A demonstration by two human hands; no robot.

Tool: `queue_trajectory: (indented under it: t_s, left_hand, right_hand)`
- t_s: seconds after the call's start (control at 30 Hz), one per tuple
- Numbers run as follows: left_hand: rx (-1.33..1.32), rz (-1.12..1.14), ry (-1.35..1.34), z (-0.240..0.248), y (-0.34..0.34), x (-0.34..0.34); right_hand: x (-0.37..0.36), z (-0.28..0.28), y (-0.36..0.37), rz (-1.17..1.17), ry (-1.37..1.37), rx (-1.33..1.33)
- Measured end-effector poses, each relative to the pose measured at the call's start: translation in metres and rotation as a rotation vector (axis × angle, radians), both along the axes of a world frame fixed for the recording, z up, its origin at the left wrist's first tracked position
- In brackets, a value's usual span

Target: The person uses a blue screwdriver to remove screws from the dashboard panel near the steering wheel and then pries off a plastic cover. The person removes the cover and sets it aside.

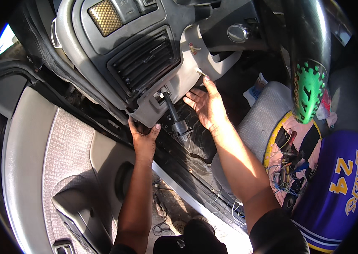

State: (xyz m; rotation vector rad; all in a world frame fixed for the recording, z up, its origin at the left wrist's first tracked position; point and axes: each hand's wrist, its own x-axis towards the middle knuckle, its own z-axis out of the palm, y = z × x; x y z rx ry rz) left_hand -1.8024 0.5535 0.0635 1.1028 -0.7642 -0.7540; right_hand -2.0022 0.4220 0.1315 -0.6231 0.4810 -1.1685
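1. Head view: left hand [144, 137] at 7 o'clock of centre, grip closed on lower edge of grey dashboard panel [145, 63], thumb over the rim.
2. Right hand [206, 103] near centre, grip open, fingers spread flat against panel underside.
3. Black lever with metal end [176, 120] hanging between both hands.
4. Steering wheel with green cover [308, 89] at 2 o'clock; grey door panel [60, 161] at 8 o'clock.

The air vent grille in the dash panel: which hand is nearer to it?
Left. The left hand grips the lower edge of the grey dash panel just below the air vent grille. The right hand lies open further right, under the panel's lower right corner.
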Motion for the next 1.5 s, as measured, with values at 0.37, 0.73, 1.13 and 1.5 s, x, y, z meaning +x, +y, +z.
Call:
queue_trajectory:
  t_s: [0.37, 0.73, 1.13, 1.5]
  left_hand:
    - [-0.264, -0.04, 0.28, -0.014, 0.0, -0.008]
    - [-0.417, -0.232, 0.448, -0.043, -0.035, 0.005]
    - [-0.419, -0.05, 0.683, -0.009, -0.027, -0.011]
    - [-0.632, -0.092, 0.535, -0.016, -0.037, 0.01]
  right_hand:
    - [-0.01, 0.034, 0.005, 0.016, 0.508, -0.115]
    - [-0.035, 0.043, -0.019, -0.591, 1.56, -0.574]
    - [-0.059, 0.069, -0.015, -0.554, 1.56, -0.535]
    - [-0.022, 0.074, 0.005, -0.637, 1.68, -0.889]
